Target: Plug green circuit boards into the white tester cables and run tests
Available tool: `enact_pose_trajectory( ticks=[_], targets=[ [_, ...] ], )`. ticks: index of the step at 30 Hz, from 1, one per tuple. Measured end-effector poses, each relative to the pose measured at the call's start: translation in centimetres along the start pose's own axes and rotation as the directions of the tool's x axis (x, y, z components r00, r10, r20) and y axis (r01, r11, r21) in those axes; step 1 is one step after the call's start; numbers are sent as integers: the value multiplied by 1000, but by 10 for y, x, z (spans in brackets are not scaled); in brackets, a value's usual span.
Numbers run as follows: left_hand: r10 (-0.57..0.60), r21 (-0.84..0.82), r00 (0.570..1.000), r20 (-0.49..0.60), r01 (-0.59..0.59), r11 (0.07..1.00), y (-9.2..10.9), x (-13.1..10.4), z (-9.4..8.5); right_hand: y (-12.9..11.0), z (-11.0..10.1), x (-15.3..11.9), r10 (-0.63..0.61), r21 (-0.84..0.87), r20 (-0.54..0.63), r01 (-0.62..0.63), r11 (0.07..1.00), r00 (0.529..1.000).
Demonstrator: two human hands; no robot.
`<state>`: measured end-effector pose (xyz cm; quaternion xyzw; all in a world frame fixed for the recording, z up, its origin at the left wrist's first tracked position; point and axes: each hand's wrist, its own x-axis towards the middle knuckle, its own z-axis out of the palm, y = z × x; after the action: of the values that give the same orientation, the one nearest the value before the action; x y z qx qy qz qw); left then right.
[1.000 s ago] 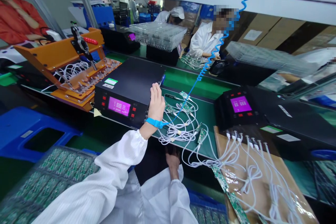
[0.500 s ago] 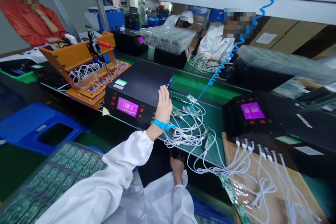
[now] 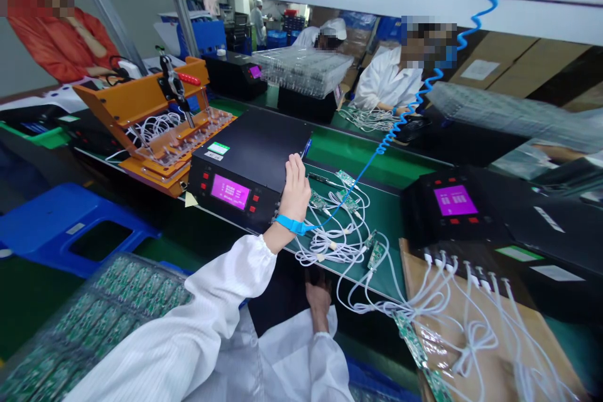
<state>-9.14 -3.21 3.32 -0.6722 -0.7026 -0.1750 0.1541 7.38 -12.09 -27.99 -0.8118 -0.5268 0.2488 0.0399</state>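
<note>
Our left grip (image 3: 295, 193) lies against the right side of the black box (image 3: 254, 138), can't tell if clasping; right grip (image 3: 319, 295) below the worktop (image 3: 390, 220) edge, also unreadable. Box sits on the worktop, likely heavy, stiff; we'd hold both lower sides
</note>
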Motion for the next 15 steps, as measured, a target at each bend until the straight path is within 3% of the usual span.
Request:
enact_pose_trajectory(
  ticks=[15],
  targets=[
    [3, 16, 1000, 2, -3, 1000, 0, 0, -1, 1, 2, 1, 1, 3, 14, -1, 1000, 1000]
  ],
)
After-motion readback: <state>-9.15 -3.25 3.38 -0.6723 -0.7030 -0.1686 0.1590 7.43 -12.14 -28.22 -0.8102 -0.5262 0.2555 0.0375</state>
